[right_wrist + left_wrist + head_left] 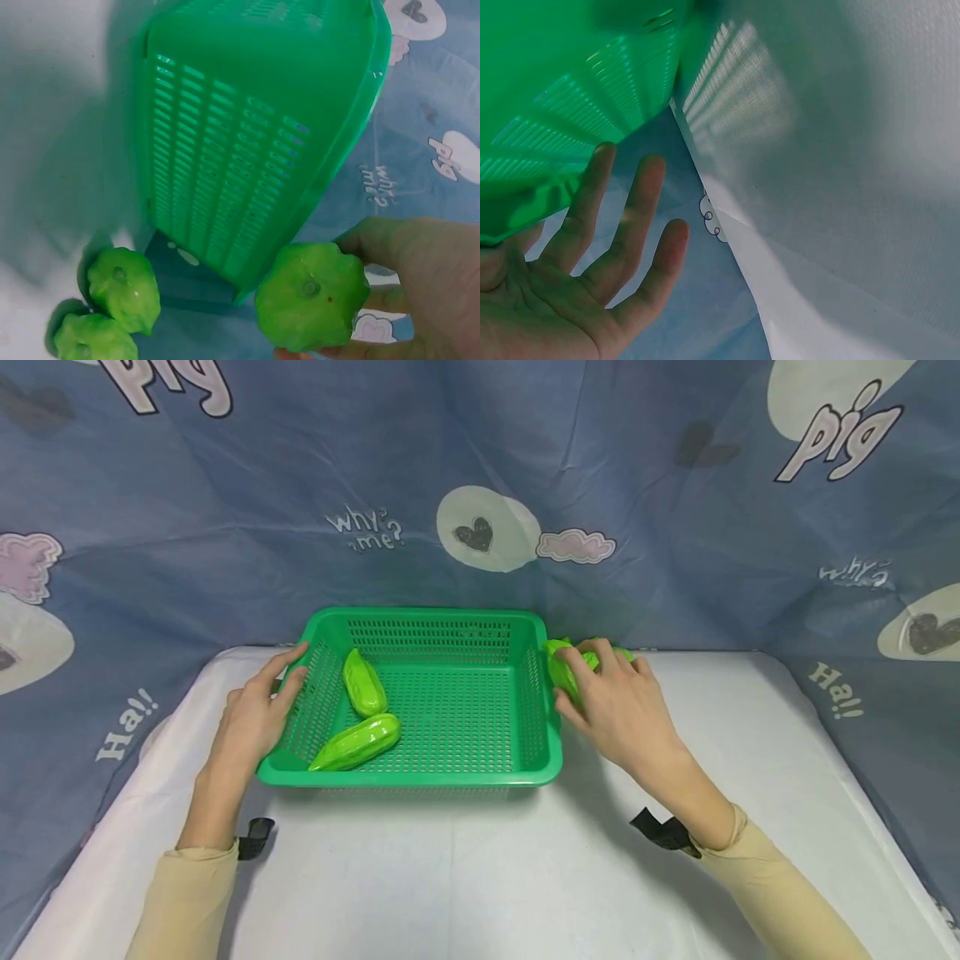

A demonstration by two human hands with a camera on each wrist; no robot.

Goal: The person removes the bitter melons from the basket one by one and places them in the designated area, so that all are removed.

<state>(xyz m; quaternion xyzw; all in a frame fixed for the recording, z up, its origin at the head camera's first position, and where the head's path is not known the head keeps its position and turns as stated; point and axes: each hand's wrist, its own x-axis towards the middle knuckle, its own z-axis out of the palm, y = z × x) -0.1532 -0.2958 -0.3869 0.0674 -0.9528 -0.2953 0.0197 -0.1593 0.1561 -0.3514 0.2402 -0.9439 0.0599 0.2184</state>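
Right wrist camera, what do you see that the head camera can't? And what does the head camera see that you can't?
Only the right wrist view shows the outside of the basket's right wall and the end, with its small round mark, of the held vegetable.

Only the head view shows the left hand, plus a green vegetable and a second one lying inside the basket.

Both show the right hand holding that vegetable, the white table and the blue cloth.

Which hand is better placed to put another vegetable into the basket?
Probably the right hand: it grips a green vegetable beside the basket, near two others; the left hand, across the basket, holds none.
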